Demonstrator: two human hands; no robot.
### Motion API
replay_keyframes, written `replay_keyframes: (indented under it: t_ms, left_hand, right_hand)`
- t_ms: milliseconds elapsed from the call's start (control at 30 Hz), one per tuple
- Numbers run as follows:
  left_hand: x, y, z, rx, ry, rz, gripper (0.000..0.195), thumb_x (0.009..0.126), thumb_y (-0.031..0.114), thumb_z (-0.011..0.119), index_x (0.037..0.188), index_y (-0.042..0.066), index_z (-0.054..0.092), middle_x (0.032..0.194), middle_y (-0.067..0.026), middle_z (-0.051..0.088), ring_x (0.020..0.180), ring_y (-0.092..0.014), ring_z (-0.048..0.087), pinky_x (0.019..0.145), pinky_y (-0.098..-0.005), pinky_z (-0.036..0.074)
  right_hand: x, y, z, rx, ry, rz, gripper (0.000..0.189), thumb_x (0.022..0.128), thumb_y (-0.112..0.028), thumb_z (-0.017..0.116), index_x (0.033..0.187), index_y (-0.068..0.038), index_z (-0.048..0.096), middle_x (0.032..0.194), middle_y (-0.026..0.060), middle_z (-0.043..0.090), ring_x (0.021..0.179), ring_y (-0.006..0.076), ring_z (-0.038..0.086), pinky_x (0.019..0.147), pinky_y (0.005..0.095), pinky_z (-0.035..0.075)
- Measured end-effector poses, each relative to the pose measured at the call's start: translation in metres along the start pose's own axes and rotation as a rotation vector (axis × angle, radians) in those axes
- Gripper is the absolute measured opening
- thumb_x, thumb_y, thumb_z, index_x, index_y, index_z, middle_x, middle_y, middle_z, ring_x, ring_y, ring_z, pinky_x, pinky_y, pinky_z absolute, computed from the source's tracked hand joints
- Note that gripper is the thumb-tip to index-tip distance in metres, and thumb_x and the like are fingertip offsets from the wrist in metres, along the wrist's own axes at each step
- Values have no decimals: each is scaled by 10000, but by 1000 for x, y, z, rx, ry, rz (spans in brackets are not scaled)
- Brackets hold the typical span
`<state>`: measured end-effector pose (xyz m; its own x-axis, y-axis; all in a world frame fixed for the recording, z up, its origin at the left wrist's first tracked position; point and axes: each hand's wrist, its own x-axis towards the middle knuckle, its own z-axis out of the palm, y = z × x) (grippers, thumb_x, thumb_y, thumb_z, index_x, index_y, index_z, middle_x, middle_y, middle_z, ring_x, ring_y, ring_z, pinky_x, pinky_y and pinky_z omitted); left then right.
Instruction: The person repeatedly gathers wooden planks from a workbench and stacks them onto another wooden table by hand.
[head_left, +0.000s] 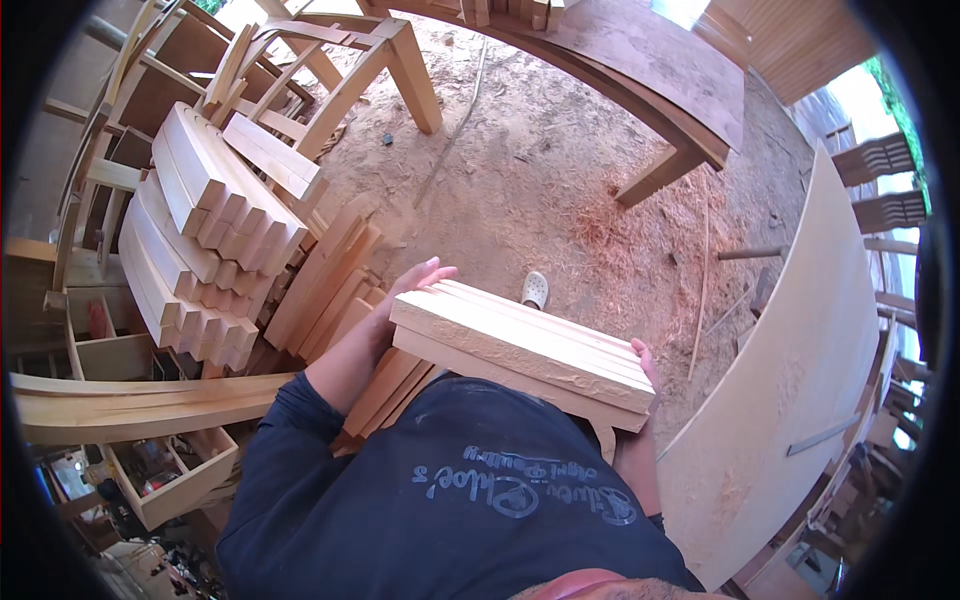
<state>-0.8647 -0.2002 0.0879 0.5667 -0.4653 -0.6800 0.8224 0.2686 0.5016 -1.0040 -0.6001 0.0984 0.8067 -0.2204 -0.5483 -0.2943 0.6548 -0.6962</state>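
I hold a bundle of pale wooden boards (517, 330) across the front of my body, several pieces side by side with rough-faced edges towards me. My left hand (427, 276) is on the far left end, fingers showing past the corner. My right hand (646, 367) grips the opposite end, mostly hidden behind the wood. Under the right end a small angled wooden piece (604, 441) shows; whether it belongs to the bundle I cannot tell. To the left is a neat stack of planed, slightly curved wooden pieces (202, 247).
Reddish boards (330, 285) lean below the stack. A wooden frame (367, 75) stands beyond it, and a workbench (637, 82) runs along the far side. A large pale plywood sheet (780, 397) fills my right. Open drawers (180, 480) lie left. Wood shavings (637, 217) litter the ground.
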Motion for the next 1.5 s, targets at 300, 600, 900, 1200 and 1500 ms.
replay_keyframes:
  t_ms: [300, 600, 900, 1200, 1500]
  left_hand:
    - [7, 103, -14, -331, 141, 245, 969, 950, 701, 423, 1585, 9, 186, 1570, -245, 332, 1443, -336, 370, 1189, -441, 290]
    - [52, 241, -76, -406, 351, 367, 1002, 924, 707, 468, 1582, 4, 194, 1610, -220, 259, 1456, -320, 344, 1195, -431, 269]
    - [42, 405, -150, -516, 479, 489, 1027, 879, 707, 534, 1581, 22, 231, 1557, -226, 350, 1398, -327, 422, 1159, -441, 330]
    - [33, 471, -196, -755, 650, 493, 967, 895, 714, 491, 1543, 13, 336, 1522, -225, 416, 1343, -319, 492, 1121, -422, 395]
    - [35, 604, -217, -860, 734, 564, 914, 922, 684, 478, 1494, -25, 408, 1509, -184, 449, 1315, -298, 519, 1104, -397, 421]
  right_hand:
    - [196, -122, 186, -401, -360, 241, 924, 972, -720, 370, 1513, 27, 305, 1444, 172, 446, 1347, 279, 444, 1149, 401, 337]
    - [356, -113, 372, -549, -482, 301, 1019, 924, -788, 368, 1537, 20, 273, 1478, 170, 407, 1376, 282, 413, 1164, 409, 329]
    - [458, -105, 579, -497, -583, 328, 908, 957, -739, 384, 1496, -11, 335, 1347, 132, 501, 1268, 243, 499, 1099, 381, 401]
    - [523, -80, 741, -775, -612, 463, 794, 968, -687, 465, 1332, 18, 475, 1228, 136, 566, 1172, 226, 554, 1029, 356, 437]
    - [587, -91, 903, -836, -650, 470, 731, 979, -639, 504, 1299, 18, 532, 1153, 103, 597, 1084, 194, 572, 970, 330, 445]
